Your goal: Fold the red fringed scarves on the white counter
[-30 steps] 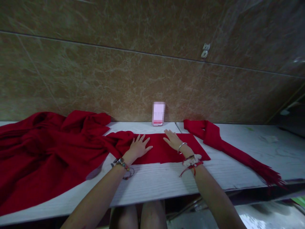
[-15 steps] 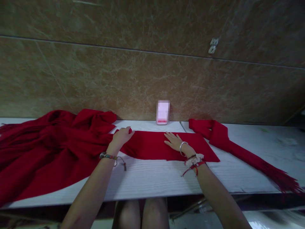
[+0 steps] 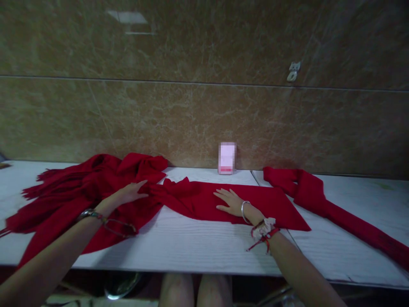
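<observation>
A long red cloth (image 3: pixel 204 200) lies across the white table, flat and folded in the middle, bunched and twisted toward the left, where a heap of red fabric with fringes spreads out. My right hand (image 3: pixel 230 202) rests flat on the smooth part, fingers spread, a silver bangle at the wrist. Over the bunched fabric on the left is my left hand (image 3: pixel 131 192), its fingers stretched out and apart with nothing gripped. A separate strip of red cloth (image 3: pixel 309 187) lies folded at the right, its narrow length running to the right edge.
A phone-like object with a blurred pink face (image 3: pixel 227 158) leans on the brown marble wall (image 3: pixel 179 115) behind the white table (image 3: pixel 191 251). A small white cat-shaped hook (image 3: pixel 293 71) is on the wall. Knees show below the table's front edge.
My left hand has let go of the cloth near the middle and moved left. The cloth there is now more wrinkled. My right hand stays on the flat part. The view has shifted slightly.
</observation>
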### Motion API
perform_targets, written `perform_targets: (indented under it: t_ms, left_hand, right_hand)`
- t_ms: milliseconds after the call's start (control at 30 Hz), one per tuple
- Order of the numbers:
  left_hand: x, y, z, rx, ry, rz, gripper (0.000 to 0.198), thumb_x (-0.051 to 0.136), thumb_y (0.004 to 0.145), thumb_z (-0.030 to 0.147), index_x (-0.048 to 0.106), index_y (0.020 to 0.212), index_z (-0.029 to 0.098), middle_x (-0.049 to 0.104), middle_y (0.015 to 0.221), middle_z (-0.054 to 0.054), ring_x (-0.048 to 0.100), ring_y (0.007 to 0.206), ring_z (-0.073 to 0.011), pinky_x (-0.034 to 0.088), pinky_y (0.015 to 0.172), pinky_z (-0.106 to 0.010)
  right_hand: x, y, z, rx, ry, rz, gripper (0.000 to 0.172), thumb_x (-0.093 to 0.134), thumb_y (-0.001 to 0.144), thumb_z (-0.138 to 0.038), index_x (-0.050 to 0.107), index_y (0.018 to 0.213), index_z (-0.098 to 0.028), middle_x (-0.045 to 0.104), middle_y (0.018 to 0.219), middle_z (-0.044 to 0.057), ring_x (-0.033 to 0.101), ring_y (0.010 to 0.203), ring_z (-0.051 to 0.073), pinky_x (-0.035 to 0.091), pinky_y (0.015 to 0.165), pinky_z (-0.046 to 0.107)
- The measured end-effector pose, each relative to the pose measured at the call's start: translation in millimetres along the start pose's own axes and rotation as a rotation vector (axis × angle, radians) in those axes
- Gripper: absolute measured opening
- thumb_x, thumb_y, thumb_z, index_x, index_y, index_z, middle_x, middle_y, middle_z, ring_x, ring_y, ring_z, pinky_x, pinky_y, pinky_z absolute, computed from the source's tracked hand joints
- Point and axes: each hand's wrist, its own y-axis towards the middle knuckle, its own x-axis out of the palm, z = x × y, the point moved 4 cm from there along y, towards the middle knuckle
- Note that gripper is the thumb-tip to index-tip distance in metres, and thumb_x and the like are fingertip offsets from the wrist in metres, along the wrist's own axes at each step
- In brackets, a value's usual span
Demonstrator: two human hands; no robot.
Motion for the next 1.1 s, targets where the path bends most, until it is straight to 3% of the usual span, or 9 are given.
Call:
perform_targets:
  t_ms: [167,333,500,533,667,700,833,967,1100]
  left_hand:
    - [-14.5,-11.1,-6.9,-0.037,-0.059,0.08,0.054,0.047,0.066,0.033,0.049,0.118,0.015,0.067,0.084,-0.006,0.062,0.08,-0.0219,0.047,0.075,-0.029]
    - [-55.6,-31.2,20.5,0.009,-0.116,0.329,0.053,0.044,0.071,0.037,0.049,0.119,0.014,0.065,0.093,-0.006,0.06,0.081,-0.0203,0.045,0.076,-0.028]
    - [-40.2,-52.6,55.8,0.29,-0.202,-0.205,0.054,0.049,0.072,0.039,0.047,0.122,0.02,0.067,0.077,0.0,0.061,0.07,-0.0155,0.046,0.067,-0.021]
    - [-41.4,-50.9,56.7,0.286,-0.216,-0.19,0.051,0.046,0.074,0.04,0.047,0.122,0.021,0.067,0.081,0.0,0.061,0.073,-0.0154,0.046,0.068,-0.021]
    - [-59.9,-20.7,48.9,0.142,-0.186,0.253,0.047,0.037,0.079,0.041,0.052,0.116,0.015,0.059,0.112,-0.008,0.056,0.099,-0.0209,0.042,0.086,-0.03]
    - [-58.1,-10.4,50.0,0.142,-0.167,0.261,0.049,0.04,0.077,0.041,0.051,0.116,0.013,0.056,0.118,-0.01,0.052,0.105,-0.0226,0.039,0.09,-0.032]
    - [-27.7,24.8,62.3,0.126,-0.287,0.028,0.06,0.052,0.07,0.037,0.044,0.123,0.012,0.051,0.123,-0.014,0.05,0.109,-0.0224,0.041,0.088,-0.029]
    - [-4.5,38.7,72.7,0.144,-0.409,-0.23,0.059,0.055,0.066,0.027,0.044,0.123,0.012,0.064,0.102,-0.007,0.059,0.088,-0.0167,0.046,0.07,-0.022]
    - [-34.9,44.9,51.3,0.154,-0.262,-0.098,0.05,0.054,0.065,0.025,0.053,0.113,0.01,0.065,0.077,0.0,0.058,0.07,-0.0146,0.044,0.062,-0.02]
  right_hand:
    - [0.6,-1.1,-0.7,0.014,-0.006,-0.041,0.054,0.043,0.083,-0.042,0.037,0.131,-0.019,0.03,0.14,0.01,0.022,0.13,0.022,0.01,0.106,0.047]
    - [-2.1,-1.2,0.0,0.036,0.01,-0.045,0.051,0.044,0.083,-0.039,0.039,0.13,-0.018,0.033,0.139,0.011,0.023,0.13,0.022,0.012,0.106,0.048]
    - [0.6,0.5,2.9,0.018,0.001,-0.03,0.05,0.043,0.084,-0.039,0.04,0.129,-0.018,0.033,0.139,0.01,0.025,0.129,0.021,0.013,0.106,0.047]
    - [1.0,0.9,3.2,0.01,0.007,-0.024,0.05,0.043,0.084,-0.039,0.04,0.129,-0.019,0.034,0.138,0.01,0.025,0.129,0.022,0.013,0.106,0.048]
    - [0.9,1.6,3.1,0.012,0.027,-0.022,0.05,0.044,0.083,-0.038,0.041,0.129,-0.019,0.035,0.137,0.01,0.027,0.128,0.022,0.013,0.106,0.048]
    - [0.5,1.6,3.0,0.017,0.031,-0.025,0.05,0.044,0.083,-0.038,0.041,0.129,-0.019,0.036,0.137,0.01,0.027,0.128,0.022,0.014,0.106,0.048]
    - [-1.3,1.0,2.6,0.026,0.054,-0.026,0.049,0.044,0.083,-0.039,0.042,0.128,-0.02,0.036,0.137,0.01,0.028,0.128,0.022,0.015,0.105,0.048]
    - [-1.2,0.2,3.3,0.03,0.056,-0.024,0.049,0.045,0.083,-0.039,0.042,0.128,-0.021,0.036,0.137,0.01,0.028,0.128,0.022,0.016,0.105,0.049]
    - [-0.5,0.0,4.4,0.043,0.05,-0.016,0.047,0.044,0.083,-0.038,0.043,0.127,-0.02,0.037,0.137,0.01,0.028,0.128,0.022,0.016,0.105,0.048]
